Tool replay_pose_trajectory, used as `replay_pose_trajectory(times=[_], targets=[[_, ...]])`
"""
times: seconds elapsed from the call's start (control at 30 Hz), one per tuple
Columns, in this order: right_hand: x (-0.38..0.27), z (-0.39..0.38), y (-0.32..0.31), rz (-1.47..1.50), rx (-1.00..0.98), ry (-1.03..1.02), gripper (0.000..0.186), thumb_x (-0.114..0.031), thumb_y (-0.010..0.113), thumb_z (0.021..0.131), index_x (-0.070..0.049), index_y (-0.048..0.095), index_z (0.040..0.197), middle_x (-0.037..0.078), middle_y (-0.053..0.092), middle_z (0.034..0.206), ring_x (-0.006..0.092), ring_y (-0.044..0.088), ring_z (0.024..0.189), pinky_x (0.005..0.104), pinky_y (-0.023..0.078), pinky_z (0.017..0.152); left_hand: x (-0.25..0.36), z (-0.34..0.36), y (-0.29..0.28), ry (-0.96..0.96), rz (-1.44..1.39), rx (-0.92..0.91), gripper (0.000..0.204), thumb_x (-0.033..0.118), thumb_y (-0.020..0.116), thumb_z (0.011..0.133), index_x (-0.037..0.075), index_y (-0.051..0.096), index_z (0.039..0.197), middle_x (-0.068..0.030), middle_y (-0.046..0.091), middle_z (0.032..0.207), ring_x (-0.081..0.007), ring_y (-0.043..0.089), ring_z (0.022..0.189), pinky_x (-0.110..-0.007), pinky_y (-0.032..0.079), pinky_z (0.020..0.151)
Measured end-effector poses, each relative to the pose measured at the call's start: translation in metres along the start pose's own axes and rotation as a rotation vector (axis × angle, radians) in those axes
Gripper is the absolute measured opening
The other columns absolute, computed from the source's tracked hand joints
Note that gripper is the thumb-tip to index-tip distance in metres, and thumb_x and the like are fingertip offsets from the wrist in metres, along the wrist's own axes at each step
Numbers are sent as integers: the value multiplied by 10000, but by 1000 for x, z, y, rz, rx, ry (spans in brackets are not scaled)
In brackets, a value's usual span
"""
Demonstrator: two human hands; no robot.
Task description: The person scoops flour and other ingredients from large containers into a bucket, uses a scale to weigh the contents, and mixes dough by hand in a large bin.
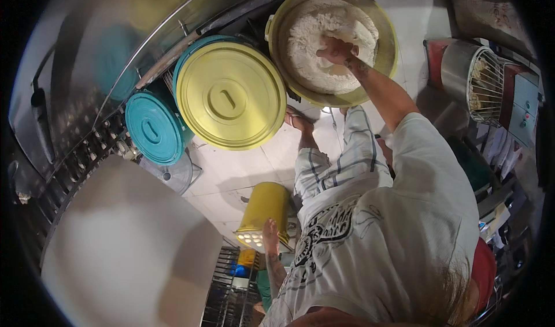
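Upper centre, an uncovered tub (389,46) has ample flour (306,32) left beneath the right hand (336,50); lower centre, the left hand (270,237) is by a yellow bucket (265,204); I can't tell either's grip.

From where I stand, the light is uneven and seems to fall from above. Right of the yellow lid (231,119), the flour (306,38) looks pale and bright, with darker shading around the right hand (336,50). Below the lid, soft grey shadows spread over the tiled floor (272,160); another darkens part of the broad white surface (115,228) to its lower left. Up left of the lid, the shiny metal panel (87,67) gives hazy coloured reflections. Far right of the lid, detail sinks into gloom. Straight edges bow toward a black rim.
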State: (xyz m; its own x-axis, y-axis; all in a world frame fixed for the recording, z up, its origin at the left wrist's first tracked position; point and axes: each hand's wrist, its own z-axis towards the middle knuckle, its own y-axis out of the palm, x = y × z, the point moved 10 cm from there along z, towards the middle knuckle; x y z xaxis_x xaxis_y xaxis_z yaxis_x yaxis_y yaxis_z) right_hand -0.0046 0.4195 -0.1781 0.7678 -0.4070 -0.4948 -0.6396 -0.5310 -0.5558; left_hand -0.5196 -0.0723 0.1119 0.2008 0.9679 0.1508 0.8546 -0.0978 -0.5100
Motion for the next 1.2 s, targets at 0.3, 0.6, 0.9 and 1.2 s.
replay_pose_trajectory(times=[0.3, 0.6, 0.9, 1.2], targets=[[8, 26, 3, 289, -121, -95, 757, -458, 734, 770, -167, 493, 1427, 145, 556, 1386, 318, 541, 1261, 463, 385, 1061, 1, -22, 0, 68, -15, 7, 439, 247, 591, 989, -8, 523, 1340, -139, 597, 1275, -221, 572, 1164, -337, 467, 957], [23, -32, -1, 774, -144, 47, 693, -338, 668, 808, -15, 507, 1400, 160, 612, 1269, 268, 599, 1130, 352, 458, 955, 36, -27, 32, 333, 211, -42, 515, 280, 591, 989, -3, 446, 1395, -129, 598, 1256, -206, 564, 1143, -345, 465, 944], [73, -165, 3, 1119, 95, 146, 524, -145, 601, 806, -44, 587, 1320, 57, 682, 1030, 182, 603, 935, 276, 450, 875, 134, -142, 1, 613, -54, 143, 428, 217, 571, 1008, -18, 474, 1353, -144, 583, 1271, -198, 544, 1159, -321, 432, 991], [58, -263, -71, 1326, 258, 15, 488, -84, 571, 823, -8, 560, 1305, 64, 645, 1154, 168, 555, 1104, 266, 398, 967, 233, -286, -179, 1445, -223, 917, 373, 82, 542, 999, -56, 447, 1333, -167, 457, 1382, -259, 476, 1230, -369, 427, 1010]])
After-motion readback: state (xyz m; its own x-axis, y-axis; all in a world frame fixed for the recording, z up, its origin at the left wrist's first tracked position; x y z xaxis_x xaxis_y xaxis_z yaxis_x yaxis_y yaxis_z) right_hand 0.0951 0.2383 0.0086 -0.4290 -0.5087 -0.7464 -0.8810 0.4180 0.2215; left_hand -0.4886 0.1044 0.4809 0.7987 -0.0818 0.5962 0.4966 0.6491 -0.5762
